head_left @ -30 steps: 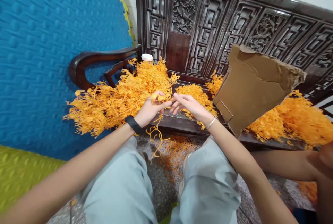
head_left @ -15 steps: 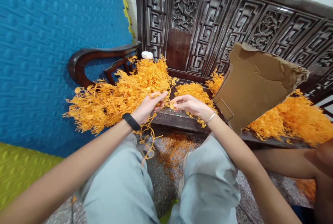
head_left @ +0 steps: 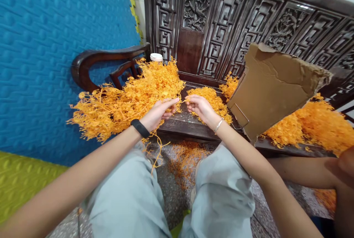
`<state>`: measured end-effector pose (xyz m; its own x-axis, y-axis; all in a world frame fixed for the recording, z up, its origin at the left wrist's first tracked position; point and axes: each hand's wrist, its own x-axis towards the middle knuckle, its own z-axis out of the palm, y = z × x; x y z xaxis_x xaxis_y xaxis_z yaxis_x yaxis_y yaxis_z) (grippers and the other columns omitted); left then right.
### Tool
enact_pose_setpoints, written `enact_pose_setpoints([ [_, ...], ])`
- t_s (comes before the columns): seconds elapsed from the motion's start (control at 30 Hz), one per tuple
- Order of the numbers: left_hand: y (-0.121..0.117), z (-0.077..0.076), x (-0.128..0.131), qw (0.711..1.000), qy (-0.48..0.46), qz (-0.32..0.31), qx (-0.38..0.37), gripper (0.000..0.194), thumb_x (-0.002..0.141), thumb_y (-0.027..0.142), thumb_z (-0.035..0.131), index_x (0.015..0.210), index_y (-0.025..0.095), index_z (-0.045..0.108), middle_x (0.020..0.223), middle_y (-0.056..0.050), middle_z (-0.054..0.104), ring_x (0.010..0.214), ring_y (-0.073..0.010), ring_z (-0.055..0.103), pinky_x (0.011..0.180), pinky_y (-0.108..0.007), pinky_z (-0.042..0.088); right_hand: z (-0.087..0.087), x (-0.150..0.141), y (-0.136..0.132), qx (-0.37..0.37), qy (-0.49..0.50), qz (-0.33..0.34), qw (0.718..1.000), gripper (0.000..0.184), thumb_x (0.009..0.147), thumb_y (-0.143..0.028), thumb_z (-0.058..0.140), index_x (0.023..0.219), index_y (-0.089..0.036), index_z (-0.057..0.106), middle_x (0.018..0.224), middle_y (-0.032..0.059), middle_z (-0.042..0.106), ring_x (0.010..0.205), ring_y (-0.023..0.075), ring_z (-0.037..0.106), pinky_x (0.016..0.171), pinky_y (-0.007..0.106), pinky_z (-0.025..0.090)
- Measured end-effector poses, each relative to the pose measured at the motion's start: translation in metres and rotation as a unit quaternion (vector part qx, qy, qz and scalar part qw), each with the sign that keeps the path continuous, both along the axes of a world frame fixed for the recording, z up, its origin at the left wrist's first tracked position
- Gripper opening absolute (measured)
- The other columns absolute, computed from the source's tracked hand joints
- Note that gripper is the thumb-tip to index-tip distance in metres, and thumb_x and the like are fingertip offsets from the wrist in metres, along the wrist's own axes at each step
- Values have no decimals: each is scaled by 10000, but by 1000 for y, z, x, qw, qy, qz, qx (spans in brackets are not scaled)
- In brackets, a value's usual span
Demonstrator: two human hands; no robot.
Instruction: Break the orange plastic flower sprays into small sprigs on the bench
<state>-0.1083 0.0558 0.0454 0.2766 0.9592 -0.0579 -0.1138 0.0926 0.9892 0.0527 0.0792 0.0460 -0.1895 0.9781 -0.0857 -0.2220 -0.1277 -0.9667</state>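
My left hand, with a black band on the wrist, is closed round a branching orange plastic strand. The strand's thin arms dangle below the palm, over my left knee. Opposite it, my right hand has thumb and fingertips pinched at a thin tip of orange strand between the hands; exactly what the fingertips grip is too small to make out. A large tangled heap of orange strands lies to the left, right beside my left hand. Behind my right hand sits a lower pile of small orange pieces.
A dark carved wooden bench carries the heaps. A bent cardboard sheet stands at the right, before more orange pieces. Another person's arm enters at lower right. Orange scraps litter the floor. A white-lidded container stands behind the left heap.
My right hand has risen slightly, its fingers more curled. The dangling strand has shifted and shows less below my left hand, which stays nearly in place.
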Motion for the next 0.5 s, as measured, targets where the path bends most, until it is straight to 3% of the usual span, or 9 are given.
enact_pose_setpoints([
  [0.2,1,1,6,1000,17,21,-7,281,671,359,651,615,152,470,574,36,442,399,-15,245,417,-213,96,-8,0,20,53,-113,-69,990,52,672,-84,554,678,-129,580,540,-17,557,465,48,434,474,183,347],
  [0.5,10,-2,26,995,-4,80,-53,234,737,269,611,601,146,466,515,52,426,363,-3,239,383,-185,120,-24,-6,54,51,-198,-189,960,89,668,-103,526,657,-126,611,533,-17,547,442,51,425,481,196,370],
])
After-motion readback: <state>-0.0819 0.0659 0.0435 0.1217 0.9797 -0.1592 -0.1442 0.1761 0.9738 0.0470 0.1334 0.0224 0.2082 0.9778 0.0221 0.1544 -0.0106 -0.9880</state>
